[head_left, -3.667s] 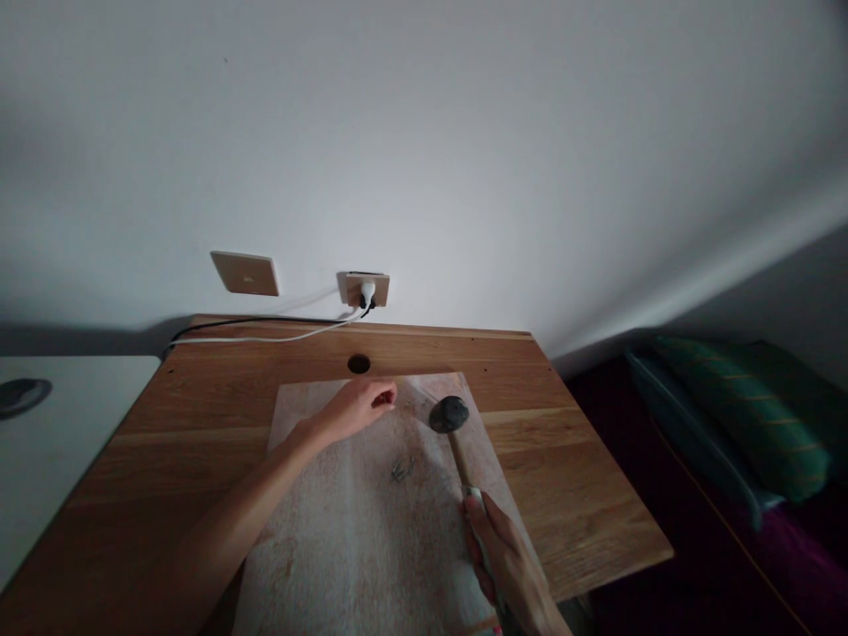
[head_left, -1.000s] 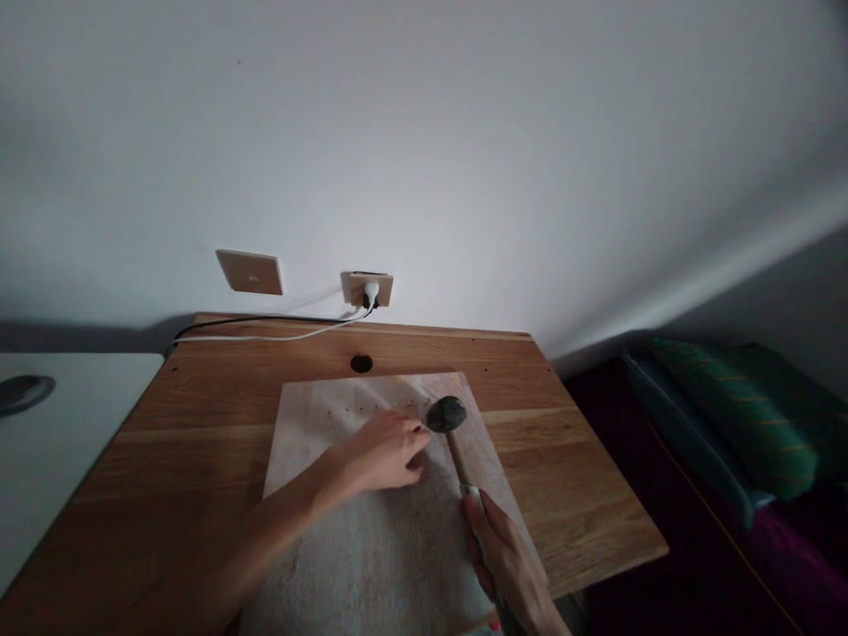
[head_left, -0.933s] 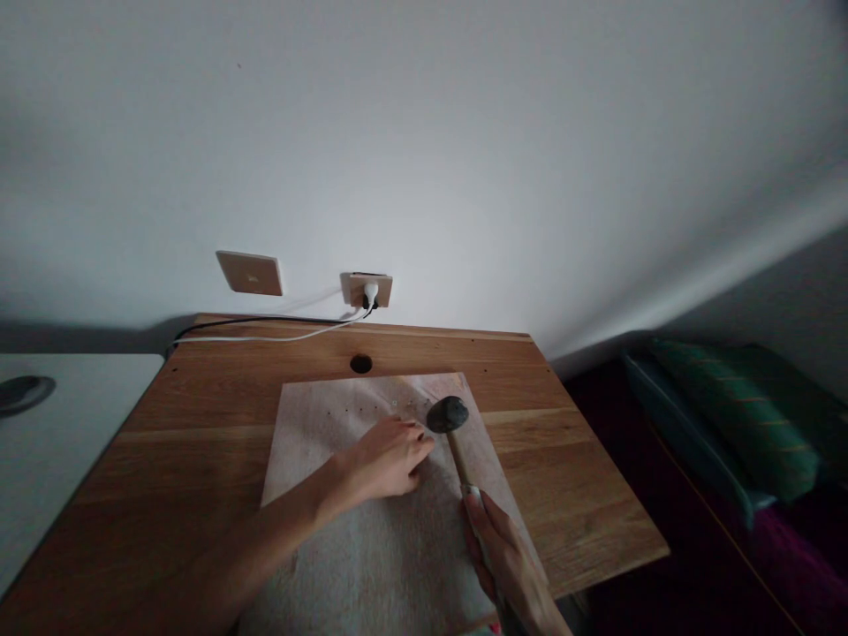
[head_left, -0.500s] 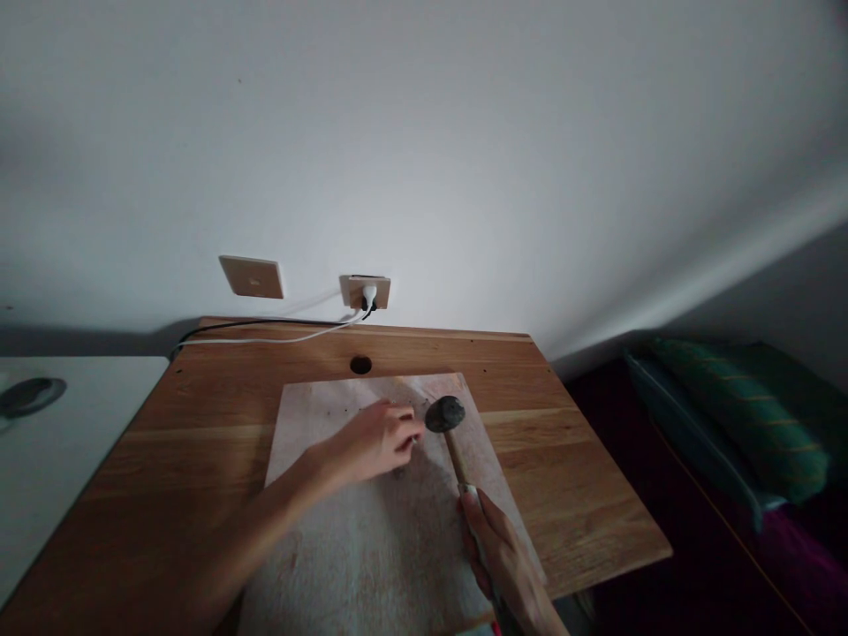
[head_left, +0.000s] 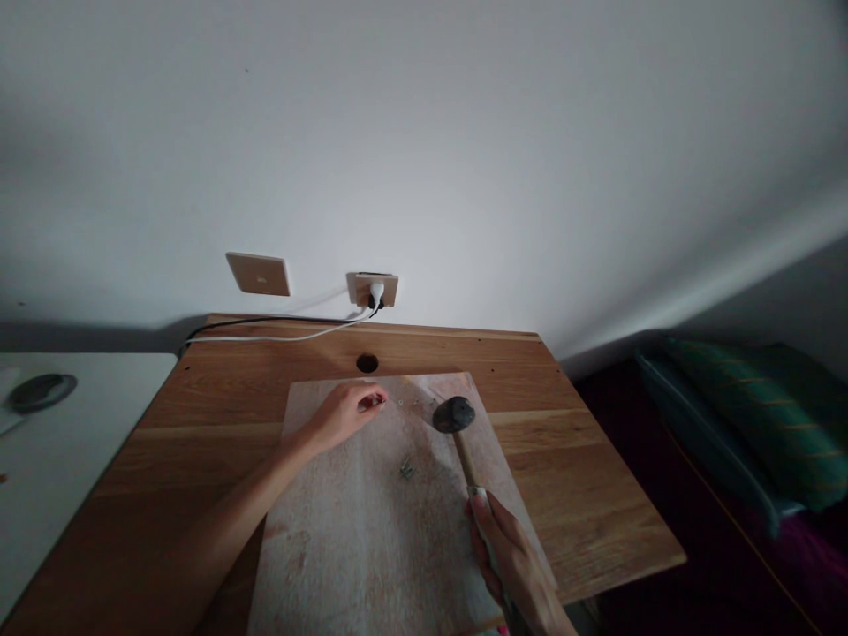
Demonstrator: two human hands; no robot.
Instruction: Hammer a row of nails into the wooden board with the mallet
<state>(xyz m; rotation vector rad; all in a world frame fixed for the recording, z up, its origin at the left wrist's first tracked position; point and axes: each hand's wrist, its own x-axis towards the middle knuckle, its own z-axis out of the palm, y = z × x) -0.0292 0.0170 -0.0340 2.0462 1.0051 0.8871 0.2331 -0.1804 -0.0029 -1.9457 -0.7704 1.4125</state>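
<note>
My right hand (head_left: pixel 507 556) is wrapped round the handle of a mallet (head_left: pixel 454 415) with a thick dark head and a wooden shaft. The head is over the right side of a pale, worn wooden board (head_left: pixel 344 539). Over the board's far left part, my left hand (head_left: pixel 351 408) is closed in a pinch, its fingertips on a small nail that is barely visible. A small pile of nails (head_left: pixel 406 468) lies on the board between my hands. Along the board's far side, several tiny marks or nail heads (head_left: pixel 400 402) show to the right of my left fingertips.
Under the board is a brown wooden desk (head_left: pixel 583 477) with a round cable hole (head_left: pixel 367 363). Behind it, a plug sits in a wall socket (head_left: pixel 377 290), with cables (head_left: pixel 284 337) running left. A white surface (head_left: pixel 79 468) stands at left, green cushions (head_left: pixel 748 415) at right.
My left hand has moved left and away from the mallet head, towards the board's far edge, uncovering the nail pile. The mallet stays in my right hand. The view has shifted slightly.
</note>
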